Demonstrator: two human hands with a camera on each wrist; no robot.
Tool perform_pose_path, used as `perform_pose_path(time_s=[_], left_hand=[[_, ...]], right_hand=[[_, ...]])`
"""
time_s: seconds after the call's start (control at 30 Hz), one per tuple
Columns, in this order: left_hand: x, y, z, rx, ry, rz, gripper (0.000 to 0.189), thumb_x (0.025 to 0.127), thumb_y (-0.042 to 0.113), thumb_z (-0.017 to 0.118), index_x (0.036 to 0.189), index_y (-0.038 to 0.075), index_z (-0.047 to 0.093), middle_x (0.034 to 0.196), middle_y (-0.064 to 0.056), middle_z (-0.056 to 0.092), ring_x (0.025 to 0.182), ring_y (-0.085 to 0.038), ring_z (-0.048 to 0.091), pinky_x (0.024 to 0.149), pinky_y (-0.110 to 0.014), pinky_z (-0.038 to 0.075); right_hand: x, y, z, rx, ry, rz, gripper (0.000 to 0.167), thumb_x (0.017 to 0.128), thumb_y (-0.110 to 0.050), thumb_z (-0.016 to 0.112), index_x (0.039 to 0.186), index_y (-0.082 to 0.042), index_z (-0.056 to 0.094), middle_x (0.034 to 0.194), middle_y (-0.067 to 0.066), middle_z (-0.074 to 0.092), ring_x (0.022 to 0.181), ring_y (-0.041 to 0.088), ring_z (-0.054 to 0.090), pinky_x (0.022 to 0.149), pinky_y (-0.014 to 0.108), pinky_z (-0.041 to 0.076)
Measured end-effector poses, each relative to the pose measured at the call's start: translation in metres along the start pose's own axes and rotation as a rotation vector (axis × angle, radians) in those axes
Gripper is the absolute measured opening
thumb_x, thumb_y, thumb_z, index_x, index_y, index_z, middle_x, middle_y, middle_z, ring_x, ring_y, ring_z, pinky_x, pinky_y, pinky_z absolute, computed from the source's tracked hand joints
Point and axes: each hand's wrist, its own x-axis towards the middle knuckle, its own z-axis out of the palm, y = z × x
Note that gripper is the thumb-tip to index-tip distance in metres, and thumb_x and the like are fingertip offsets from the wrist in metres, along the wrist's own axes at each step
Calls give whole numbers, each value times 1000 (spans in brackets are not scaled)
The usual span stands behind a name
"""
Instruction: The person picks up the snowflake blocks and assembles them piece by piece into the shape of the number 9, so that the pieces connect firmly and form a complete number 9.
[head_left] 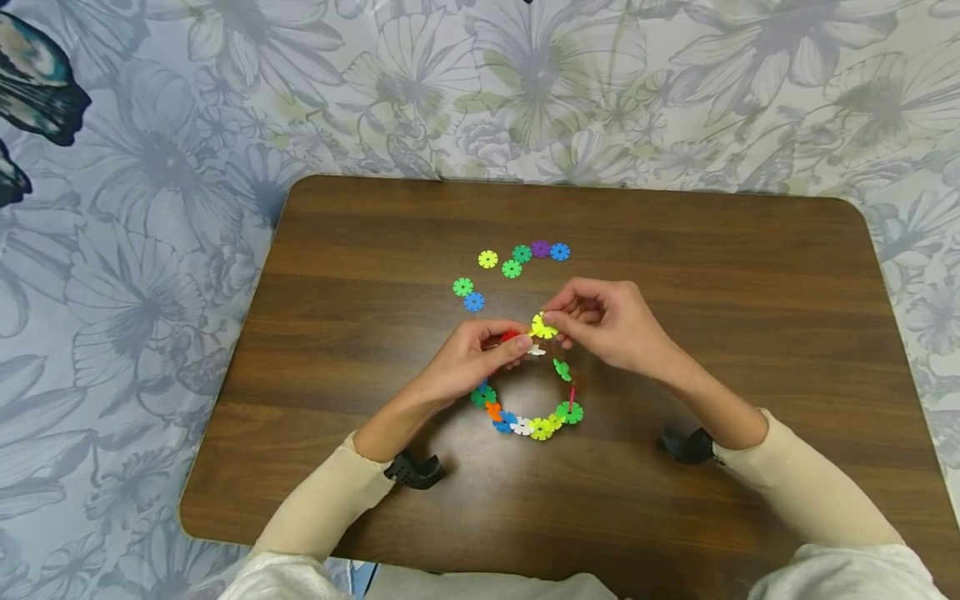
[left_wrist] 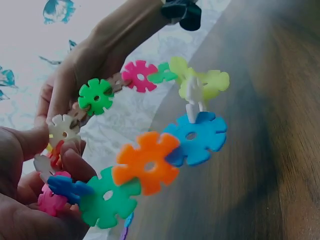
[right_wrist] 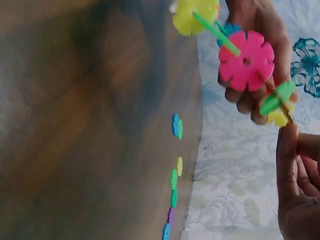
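Note:
A ring-shaped chain of notched plastic flower discs hangs below both hands, linked slot to slot. My left hand [head_left: 480, 354] grips its upper left part, near a red disc [head_left: 510, 336]. A yellow disc [head_left: 543, 327] is pinched between the thumb and fingers of my right hand [head_left: 611, 321], close to the left fingertips. In the left wrist view an orange disc [left_wrist: 146, 162], a blue disc [left_wrist: 200, 139] and a green disc [left_wrist: 109, 198] run down from the left hand. The right wrist view shows a pink disc [right_wrist: 246, 61] in the chain; the fingers partly hide the joint being handled.
Beyond the hands, loose discs lie flat on the brown table [head_left: 360, 275]: a yellow disc [head_left: 487, 259], a purple disc [head_left: 541, 248], a blue disc [head_left: 559, 252] and several others. A floral-patterned wall [head_left: 525, 92] borders the table's far edge. Black wrist devices [head_left: 415, 470] sit on both forearms.

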Motion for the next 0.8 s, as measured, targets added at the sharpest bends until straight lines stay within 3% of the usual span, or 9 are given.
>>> perform_pose_path(time_s=[0.1, 0.2, 0.43, 0.6, 0.67, 0.8], left_hand=[[1, 0, 0, -10, 0, -3, 24, 100, 23, 66, 115, 7, 72, 92, -8, 69, 90, -50, 56, 75, -39, 55], [0, 0, 0, -17, -23, -16, 24, 99, 26, 66, 113, 7, 72, 89, -5, 69, 88, -50, 56, 74, -41, 56], [0, 3, 0, -64, -32, -16, 24, 102, 27, 61, 115, 8, 67, 95, -8, 64, 84, -47, 59, 75, -46, 60], [2, 2, -1, -49, -1, 30, 18, 103, 23, 59, 111, 10, 69, 87, -7, 61, 69, -45, 58, 61, -38, 57], [2, 1, -1, -50, 6, 41, 16, 103, 23, 60, 107, 10, 69, 84, -7, 59, 67, -46, 58, 57, -34, 55], [-1, -3, -2, -52, 30, 50, 16, 103, 20, 59, 102, 7, 68, 81, -8, 57, 62, -39, 61, 58, -40, 58]], right_hand=[[-4, 1, 4, -30, 32, -42, 8, 88, 1, 75, 95, -1, 71, 78, 13, 74, 58, 12, 68, 53, 25, 56], [-4, 2, 4, -29, 31, -51, 8, 88, 1, 75, 94, -1, 71, 79, 13, 74, 58, 12, 68, 54, 23, 56], [3, 5, 2, 107, -17, -31, 8, 88, 6, 72, 95, 3, 71, 78, 19, 72, 58, 18, 67, 55, 27, 58], [9, 7, 4, 149, -62, 6, 6, 90, 2, 72, 96, 1, 71, 80, 23, 72, 59, 21, 68, 57, 34, 60], [12, 15, 5, 153, -84, 26, 6, 92, 0, 71, 98, 0, 70, 80, 23, 71, 59, 23, 68, 58, 36, 60], [28, 44, -1, 132, -106, 53, 9, 96, -10, 69, 102, -4, 69, 82, 18, 72, 65, 33, 69, 62, 42, 61]])
